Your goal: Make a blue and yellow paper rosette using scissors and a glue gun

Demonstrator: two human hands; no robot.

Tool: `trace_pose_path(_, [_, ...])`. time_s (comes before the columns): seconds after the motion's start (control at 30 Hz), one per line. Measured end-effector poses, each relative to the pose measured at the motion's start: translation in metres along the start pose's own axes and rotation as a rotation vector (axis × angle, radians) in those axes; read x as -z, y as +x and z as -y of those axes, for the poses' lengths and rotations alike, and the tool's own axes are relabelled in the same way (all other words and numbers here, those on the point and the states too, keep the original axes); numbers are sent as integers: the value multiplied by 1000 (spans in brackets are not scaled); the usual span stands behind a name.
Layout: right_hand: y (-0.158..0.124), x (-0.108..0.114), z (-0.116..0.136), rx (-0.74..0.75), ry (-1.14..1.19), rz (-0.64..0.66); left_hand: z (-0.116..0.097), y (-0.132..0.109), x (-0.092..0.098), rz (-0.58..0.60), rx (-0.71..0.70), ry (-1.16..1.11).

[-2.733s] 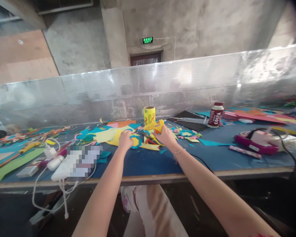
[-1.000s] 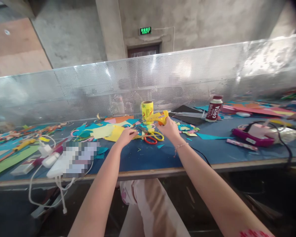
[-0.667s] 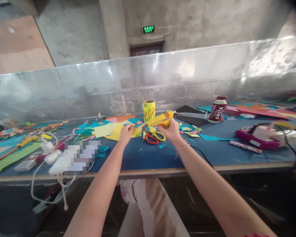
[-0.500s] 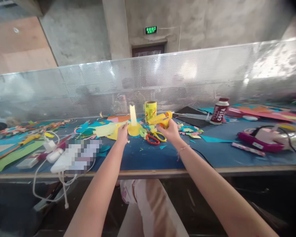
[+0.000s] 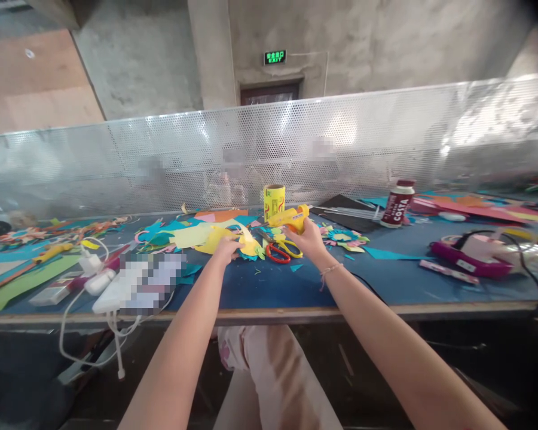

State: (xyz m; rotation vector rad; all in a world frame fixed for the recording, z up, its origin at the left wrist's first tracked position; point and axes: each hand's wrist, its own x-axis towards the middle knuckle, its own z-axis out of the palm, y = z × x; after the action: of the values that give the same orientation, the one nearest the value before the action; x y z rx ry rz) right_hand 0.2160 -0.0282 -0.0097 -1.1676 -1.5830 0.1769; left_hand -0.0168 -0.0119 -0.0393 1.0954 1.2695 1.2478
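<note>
My left hand (image 5: 226, 248) is closed on the edge of a yellow paper piece (image 5: 250, 243), with a pale paper strip (image 5: 245, 229) curving up from it. The fingertips are partly hidden against the paper. My right hand (image 5: 310, 240) is wrapped round the handle of a yellow glue gun (image 5: 291, 217), whose nozzle points left towards the yellow piece without visibly touching it. Below the gun lie scissors (image 5: 278, 253) with one red and one yellow handle loop. Beneath and left of my left hand are pale yellow and blue paper sheets (image 5: 189, 236).
A yellow tape roll (image 5: 274, 200) stands behind the glue gun. Right of my right hand lies a paper flower ring (image 5: 344, 237). Farther right are a dark red bottle (image 5: 398, 204) and a purple power strip (image 5: 470, 260). White chargers and cables (image 5: 99, 280) sit at the left.
The yellow paper piece has been tipped over in my left hand, so its strip no longer stands upright. The glue gun has shifted slightly left and down in my right hand.
</note>
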Motion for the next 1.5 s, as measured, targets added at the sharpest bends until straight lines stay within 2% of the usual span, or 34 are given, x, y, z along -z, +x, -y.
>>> trace_pose_path(0.1, [-2,0,1,28,-90,-23,-3,2,-3,-111,-245,264])
trace_pose_path(0.2, [-4,-1,1,83,-207,-123,-10,0,-6,-193,-516,447])
trace_pose_path(0.33, [-5,0,-1,122,-308,-255,-14,-7,-8,-246,-678,582])
trace_pose_path(0.5, [-4,4,-2,94,-417,-297,-12,-10,-10,-238,-749,587])
trace_pose_path(0.73, [-8,3,4,171,-530,-171,-14,-11,-12,-238,-778,699])
trace_pose_path(0.97, [-10,3,5,224,-603,-76,-10,-10,-13,-273,-830,687])
trace_pose_path(1.23, [-10,2,5,264,-633,-72,-13,-15,-14,-335,-903,746])
trace_pose_path(1.5, [-11,3,7,266,-635,-49,-9,-13,-14,-346,-995,757])
